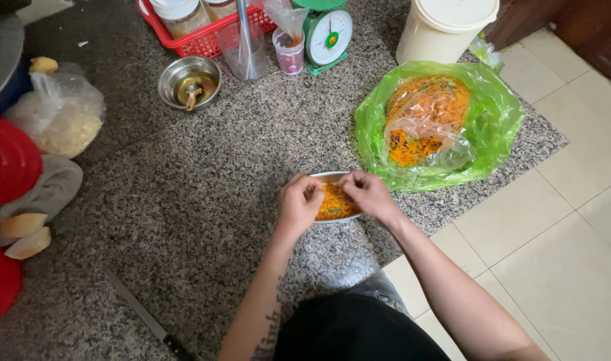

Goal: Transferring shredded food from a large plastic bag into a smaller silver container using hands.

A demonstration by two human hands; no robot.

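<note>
Pinching orange shreds (333,200), two hands (300,200), one bowl (324,176)

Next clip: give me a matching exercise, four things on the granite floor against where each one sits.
Things:
1. kitchen scale
2. green bag
3. small steel bowl
4. metal dish

Places:
A. between both hands
B. far edge, beside the white bucket
C. right, holding orange shreds
D. below the red basket

Pairs: 1-B, 2-C, 3-D, 4-A
</note>
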